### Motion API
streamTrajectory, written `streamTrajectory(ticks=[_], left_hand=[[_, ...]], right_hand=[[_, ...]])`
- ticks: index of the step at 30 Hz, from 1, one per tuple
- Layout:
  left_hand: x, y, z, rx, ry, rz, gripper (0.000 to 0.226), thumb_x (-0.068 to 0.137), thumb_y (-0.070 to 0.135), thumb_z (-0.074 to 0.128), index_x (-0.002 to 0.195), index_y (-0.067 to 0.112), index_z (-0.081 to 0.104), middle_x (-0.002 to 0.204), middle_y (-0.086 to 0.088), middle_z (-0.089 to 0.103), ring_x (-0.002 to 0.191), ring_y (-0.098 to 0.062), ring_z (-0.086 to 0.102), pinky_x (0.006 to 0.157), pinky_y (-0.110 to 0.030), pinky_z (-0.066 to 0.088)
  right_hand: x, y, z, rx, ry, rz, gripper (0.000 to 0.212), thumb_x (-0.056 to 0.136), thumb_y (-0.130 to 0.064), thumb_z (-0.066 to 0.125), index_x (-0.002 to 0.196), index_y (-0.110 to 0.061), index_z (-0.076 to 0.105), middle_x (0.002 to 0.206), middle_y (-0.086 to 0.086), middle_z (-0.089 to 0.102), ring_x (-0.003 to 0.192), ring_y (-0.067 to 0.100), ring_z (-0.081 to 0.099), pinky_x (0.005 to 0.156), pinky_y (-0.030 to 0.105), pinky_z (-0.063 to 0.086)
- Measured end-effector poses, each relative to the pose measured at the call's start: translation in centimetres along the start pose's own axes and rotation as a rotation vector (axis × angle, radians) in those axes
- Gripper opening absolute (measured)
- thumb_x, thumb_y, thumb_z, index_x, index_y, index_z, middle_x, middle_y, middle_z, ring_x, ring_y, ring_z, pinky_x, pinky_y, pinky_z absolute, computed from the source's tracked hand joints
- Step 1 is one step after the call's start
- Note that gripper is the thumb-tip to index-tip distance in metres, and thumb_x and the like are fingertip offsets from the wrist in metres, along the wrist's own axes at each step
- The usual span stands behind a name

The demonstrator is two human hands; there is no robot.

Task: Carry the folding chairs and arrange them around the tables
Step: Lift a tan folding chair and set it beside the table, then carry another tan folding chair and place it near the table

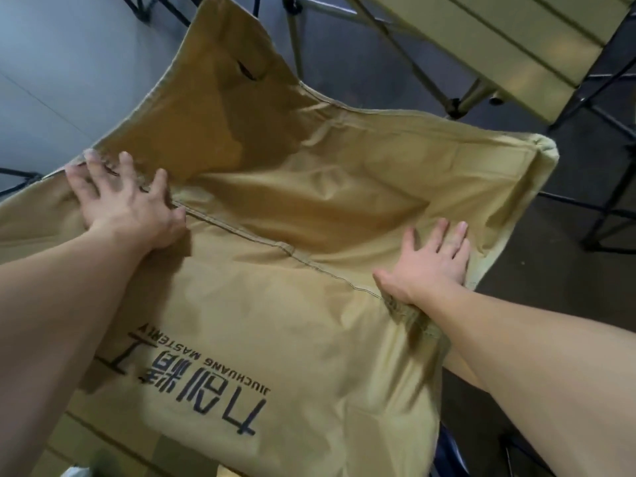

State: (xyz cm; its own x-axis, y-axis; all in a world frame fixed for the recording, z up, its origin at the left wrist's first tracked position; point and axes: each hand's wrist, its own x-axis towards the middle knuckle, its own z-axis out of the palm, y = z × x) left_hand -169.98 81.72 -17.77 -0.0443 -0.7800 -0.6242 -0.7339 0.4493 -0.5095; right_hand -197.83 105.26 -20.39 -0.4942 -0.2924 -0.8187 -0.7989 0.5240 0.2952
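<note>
A tan fabric folding chair [282, 208] fills the middle of the view, unfolded, its seat sagging and its backrest with black printed lettering nearest me. My left hand [124, 197] lies flat on the chair's left edge with fingers spread. My right hand [433, 259] presses flat on the right edge of the seat, fingers apart. Neither hand is closed around anything. A pale slatted folding table [509, 46] stands at the upper right, just beyond the chair.
Metal table legs [457, 105] stand close behind the chair's far edge. Black chair frames [605, 187] stand at the right, and more black frame legs [144, 8] at the top left. Grey floor [62, 74] lies open to the left.
</note>
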Motion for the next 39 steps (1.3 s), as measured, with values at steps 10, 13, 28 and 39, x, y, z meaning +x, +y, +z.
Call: streamTrajectory(ticks=[10,13,28,39], left_hand=[[-6.9,8.5,-4.1,-0.304,-0.095,0.298,0.039,0.092,0.038,0.045,0.125,0.021,0.057,0.121,-0.012,0.060,0.106,-0.035,0.059,0.083,-0.038,0.044],[-11.0,9.6,-7.2,-0.406,-0.057,0.373,0.034,0.091,0.038,0.047,0.119,0.024,0.060,0.118,-0.009,0.060,0.102,-0.033,0.059,0.080,-0.035,0.046],[-41.8,25.7,-28.3,-0.199,0.262,1.042,0.030,0.096,0.028,0.043,0.111,0.013,0.065,0.113,-0.009,0.067,0.104,-0.030,0.062,0.085,-0.034,0.051],[-73.1,47.0,-19.1,0.229,0.105,1.623,0.033,0.089,0.033,0.046,0.117,0.035,0.065,0.126,0.004,0.063,0.114,-0.025,0.058,0.093,-0.032,0.047]], right_hand=[[-4.9,-1.6,-1.2,0.126,0.104,-0.173,0.049,0.095,-0.046,0.038,0.134,-0.018,0.048,0.138,0.013,0.047,0.128,0.035,0.041,0.101,0.045,0.032],[-8.6,0.2,-3.4,0.315,0.143,-0.159,0.032,0.094,-0.034,0.040,0.117,-0.018,0.056,0.121,0.010,0.059,0.110,0.033,0.056,0.080,0.037,0.039],[-31.6,31.0,-1.8,1.184,0.357,0.363,0.034,0.096,-0.034,0.043,0.121,-0.017,0.058,0.126,0.009,0.059,0.114,0.033,0.057,0.077,0.034,0.038],[-44.7,49.2,24.7,1.521,0.306,1.004,0.027,0.092,-0.026,0.050,0.110,-0.012,0.065,0.115,0.011,0.067,0.105,0.034,0.064,0.079,0.035,0.050]])
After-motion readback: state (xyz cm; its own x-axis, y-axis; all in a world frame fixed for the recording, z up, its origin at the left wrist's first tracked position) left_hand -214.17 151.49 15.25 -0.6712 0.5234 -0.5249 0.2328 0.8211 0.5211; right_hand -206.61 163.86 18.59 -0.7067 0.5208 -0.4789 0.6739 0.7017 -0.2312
